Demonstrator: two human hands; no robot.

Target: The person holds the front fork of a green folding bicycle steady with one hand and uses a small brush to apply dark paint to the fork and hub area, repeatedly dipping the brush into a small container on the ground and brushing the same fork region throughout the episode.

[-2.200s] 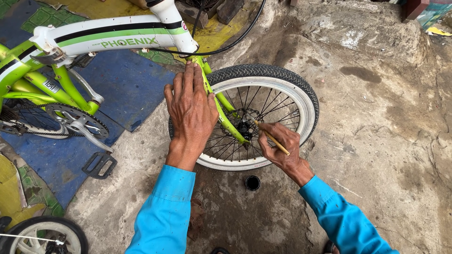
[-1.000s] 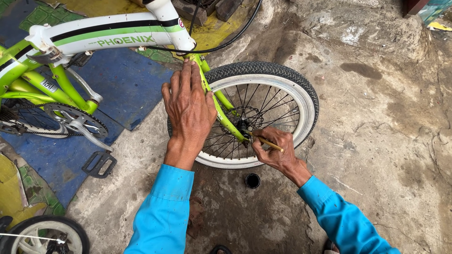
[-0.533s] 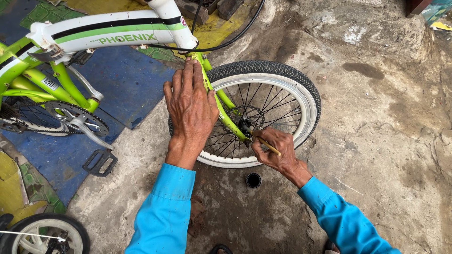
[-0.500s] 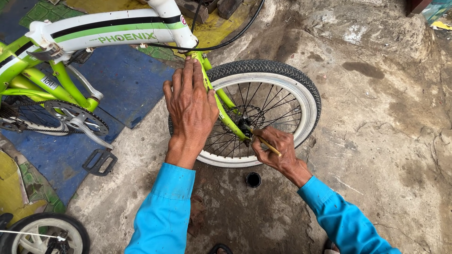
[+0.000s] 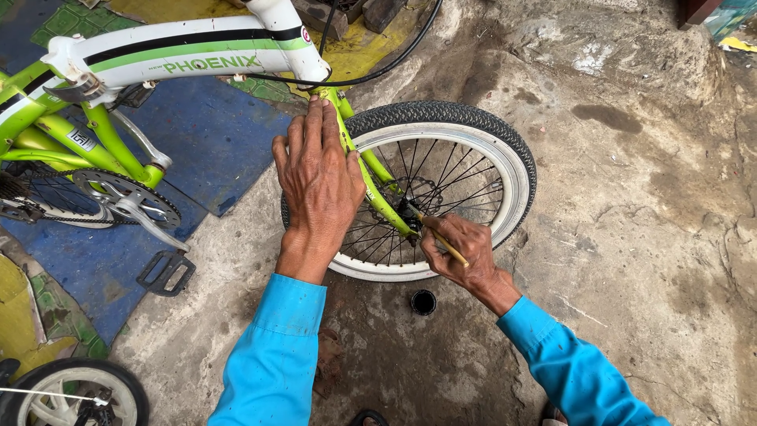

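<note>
We see two hands at one front wheel (image 5: 473, 158). Nearest us, one small black cap (image 5: 423, 301) lies on the concrete floor (image 5: 631, 237) just below the rim. Our right hand (image 5: 461, 254) grips one thin yellow-handled brush (image 5: 441, 243), its tip at the hub. Our left hand (image 5: 319, 177) lies flat, fingers spread, over the green fork (image 5: 378, 197). Beyond stand the bicycle frame (image 5: 173, 55), one pedal (image 5: 165, 272), one chainring (image 5: 126, 193) and a blue mat (image 5: 205, 142)
</note>
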